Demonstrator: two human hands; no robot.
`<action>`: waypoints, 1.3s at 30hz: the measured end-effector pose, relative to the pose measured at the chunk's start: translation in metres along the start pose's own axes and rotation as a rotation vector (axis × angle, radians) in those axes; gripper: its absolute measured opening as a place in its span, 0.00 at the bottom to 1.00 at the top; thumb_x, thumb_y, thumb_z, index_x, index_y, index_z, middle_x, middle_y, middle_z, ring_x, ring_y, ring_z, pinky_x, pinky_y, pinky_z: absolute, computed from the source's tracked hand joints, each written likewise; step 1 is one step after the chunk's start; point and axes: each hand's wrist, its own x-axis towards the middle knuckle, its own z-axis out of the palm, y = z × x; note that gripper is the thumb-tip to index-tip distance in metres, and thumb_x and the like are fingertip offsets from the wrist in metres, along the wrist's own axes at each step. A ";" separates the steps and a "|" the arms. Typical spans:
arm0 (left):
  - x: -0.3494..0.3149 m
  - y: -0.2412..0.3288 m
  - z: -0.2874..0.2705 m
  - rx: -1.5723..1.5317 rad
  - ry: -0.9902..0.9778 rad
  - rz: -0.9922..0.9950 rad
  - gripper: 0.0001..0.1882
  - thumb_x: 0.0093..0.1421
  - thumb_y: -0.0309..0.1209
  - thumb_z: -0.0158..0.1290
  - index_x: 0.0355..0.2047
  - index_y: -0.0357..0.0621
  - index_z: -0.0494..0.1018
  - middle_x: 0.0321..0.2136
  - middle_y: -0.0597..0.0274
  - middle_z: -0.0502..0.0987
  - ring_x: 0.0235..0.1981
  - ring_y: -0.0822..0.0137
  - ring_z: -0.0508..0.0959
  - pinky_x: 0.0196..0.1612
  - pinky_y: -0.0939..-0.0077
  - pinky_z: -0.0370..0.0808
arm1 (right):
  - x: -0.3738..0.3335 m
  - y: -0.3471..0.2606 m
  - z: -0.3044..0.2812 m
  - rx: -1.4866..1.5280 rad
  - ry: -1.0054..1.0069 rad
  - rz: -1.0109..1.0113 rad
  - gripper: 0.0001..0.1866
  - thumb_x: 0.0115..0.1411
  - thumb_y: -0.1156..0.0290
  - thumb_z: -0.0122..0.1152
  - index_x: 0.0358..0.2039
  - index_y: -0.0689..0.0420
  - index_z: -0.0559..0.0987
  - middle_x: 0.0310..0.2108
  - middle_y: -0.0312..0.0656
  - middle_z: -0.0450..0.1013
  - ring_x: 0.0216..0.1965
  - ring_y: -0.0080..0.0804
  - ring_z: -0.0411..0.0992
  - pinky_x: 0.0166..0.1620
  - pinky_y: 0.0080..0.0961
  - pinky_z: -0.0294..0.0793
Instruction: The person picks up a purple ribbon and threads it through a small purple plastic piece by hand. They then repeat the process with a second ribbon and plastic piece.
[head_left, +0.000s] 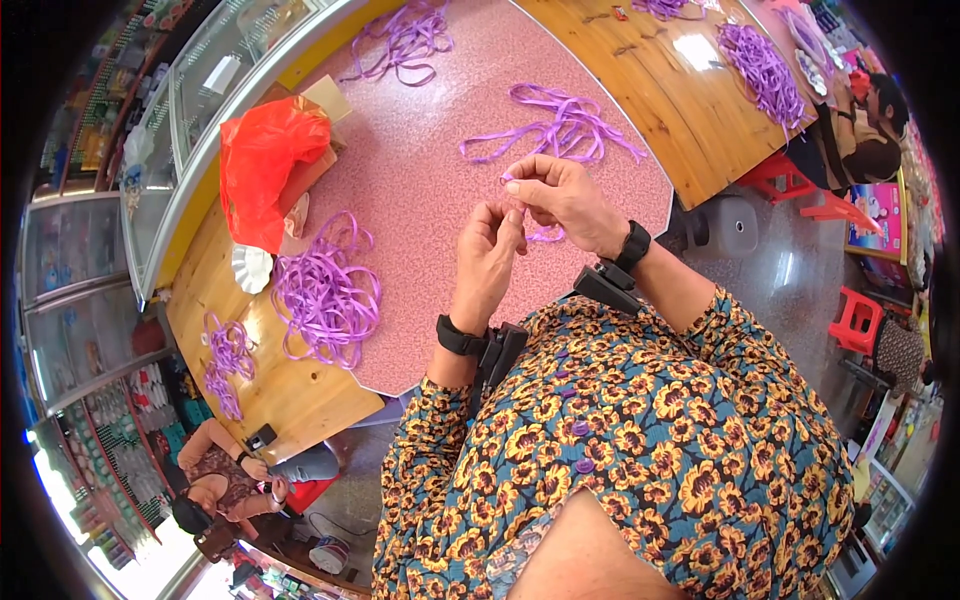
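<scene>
My left hand and my right hand are raised close together over a pink speckled tabletop. Thumb and forefinger of the right hand pinch the end of a narrow purple ribbon, which shows at the fingertips. Just below, the left fingers are pressed together at the same ribbon, mostly hiding it. A short purple length also shows under the right palm. Beyond my hands lies a loose heap of purple ribbons. A bigger tangled pile of purple ribbons rests to the left.
A red plastic bag covers a cardboard box at the left, beside a white fluted dish. More purple ribbons lie on the wooden tabletop at far right. People sit at lower left and far right. Red stools stand at right.
</scene>
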 end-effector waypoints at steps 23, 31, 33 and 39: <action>0.010 0.000 -0.002 0.376 0.184 0.414 0.04 0.67 0.26 0.47 0.38 0.38 0.66 0.33 0.59 0.70 0.34 0.72 0.70 0.39 0.76 0.70 | -0.002 -0.005 0.005 -0.751 0.096 -0.546 0.06 0.60 0.78 0.55 0.38 0.62 0.75 0.26 0.36 0.74 0.27 0.18 0.69 0.30 0.19 0.69; 0.019 0.004 0.001 0.287 0.102 0.507 0.04 0.66 0.24 0.47 0.39 0.36 0.67 0.44 0.52 0.73 0.44 0.63 0.74 0.48 0.69 0.71 | 0.002 -0.003 -0.004 -0.675 -0.020 -0.489 0.06 0.58 0.79 0.54 0.37 0.63 0.75 0.32 0.41 0.69 0.30 0.20 0.67 0.33 0.19 0.68; 0.018 0.005 0.005 0.274 0.112 0.496 0.04 0.66 0.25 0.47 0.39 0.36 0.67 0.43 0.53 0.73 0.43 0.65 0.74 0.47 0.71 0.72 | 0.002 -0.004 -0.001 -0.797 0.030 -0.580 0.06 0.58 0.79 0.53 0.36 0.63 0.75 0.36 0.40 0.68 0.33 0.21 0.67 0.34 0.19 0.69; 0.020 0.001 0.009 0.294 0.178 0.473 0.04 0.67 0.25 0.46 0.39 0.37 0.66 0.38 0.59 0.69 0.38 0.71 0.71 0.43 0.77 0.71 | 0.001 -0.003 0.003 -0.738 0.096 -0.483 0.06 0.59 0.78 0.54 0.37 0.63 0.75 0.30 0.39 0.70 0.26 0.20 0.71 0.28 0.19 0.74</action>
